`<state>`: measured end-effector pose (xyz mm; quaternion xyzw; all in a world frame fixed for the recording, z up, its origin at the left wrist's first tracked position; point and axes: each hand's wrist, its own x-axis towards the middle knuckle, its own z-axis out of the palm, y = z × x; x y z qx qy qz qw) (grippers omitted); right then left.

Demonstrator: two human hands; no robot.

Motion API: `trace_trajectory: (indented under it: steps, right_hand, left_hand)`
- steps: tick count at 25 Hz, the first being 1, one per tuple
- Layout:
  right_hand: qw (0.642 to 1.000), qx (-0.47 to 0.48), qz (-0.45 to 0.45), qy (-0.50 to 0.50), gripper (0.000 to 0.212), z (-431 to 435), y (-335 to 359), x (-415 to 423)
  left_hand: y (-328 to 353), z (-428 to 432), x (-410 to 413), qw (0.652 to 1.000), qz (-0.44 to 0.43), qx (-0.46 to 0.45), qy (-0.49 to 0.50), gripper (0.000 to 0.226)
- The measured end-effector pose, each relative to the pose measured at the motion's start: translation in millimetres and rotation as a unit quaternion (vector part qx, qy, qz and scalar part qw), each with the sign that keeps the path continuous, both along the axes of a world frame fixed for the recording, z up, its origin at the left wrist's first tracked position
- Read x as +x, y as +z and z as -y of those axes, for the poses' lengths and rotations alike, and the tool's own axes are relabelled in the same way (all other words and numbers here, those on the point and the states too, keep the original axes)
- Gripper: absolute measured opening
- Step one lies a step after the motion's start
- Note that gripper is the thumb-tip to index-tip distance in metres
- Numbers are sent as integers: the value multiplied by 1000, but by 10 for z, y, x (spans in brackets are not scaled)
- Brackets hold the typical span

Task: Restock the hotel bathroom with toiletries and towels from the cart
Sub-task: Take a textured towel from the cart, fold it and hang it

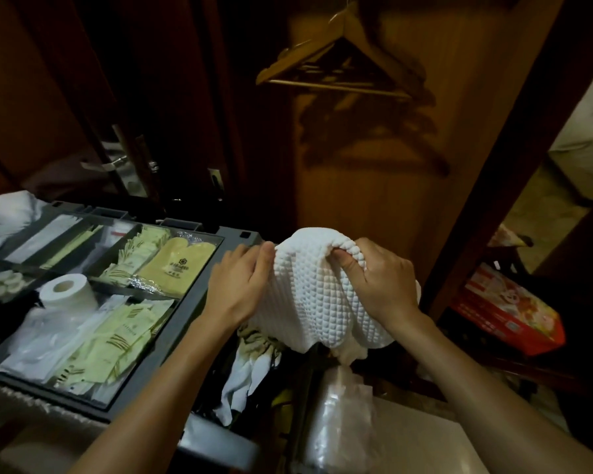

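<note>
My left hand [240,282] and right hand [380,278] each pinch a bunched white waffle towel [315,302], the cart's toiletry tray [185,306] at nine o'clock.

White waffle-textured towel [317,295], grey cart tray [199,285], pale yellow-green sachets [117,340], possibly gold-striped

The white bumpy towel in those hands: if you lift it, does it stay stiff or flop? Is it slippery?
Probably floppy: the white towel drapes in loose folds below the right hand and left hand that grip it. Likely easy to hold, since its raised waffle texture bunches in the grip. Soft cloth, so hardly fragile.
</note>
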<state>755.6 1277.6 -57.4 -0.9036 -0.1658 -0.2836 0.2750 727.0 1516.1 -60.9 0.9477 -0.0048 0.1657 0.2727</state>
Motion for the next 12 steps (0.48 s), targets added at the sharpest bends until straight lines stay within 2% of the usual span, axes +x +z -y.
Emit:
trace_trajectory:
  steps: [3,7,8,11,12]
  right_hand:
    - [1000,-4,15,-9,57,-4,31,-53]
    - [1000,14,7,6,49,92,79,-30]
    - [1000,18,6,13,47,111,83,-8]
    - [998,46,-11,34,47,221,15,92]
    - [997,59,-21,49,48,285,-18,124]
  left_hand:
    - [-175,-134,-49,997,-50,-52,9,64]
    - [-238,-169,-109,962,-112,-245,44,80]
    - [-201,-159,-114,953,-113,-278,53,77]
    - [-47,12,-138,916,-103,-372,112,44]
    - [-40,79,-140,899,-89,-404,147,45]
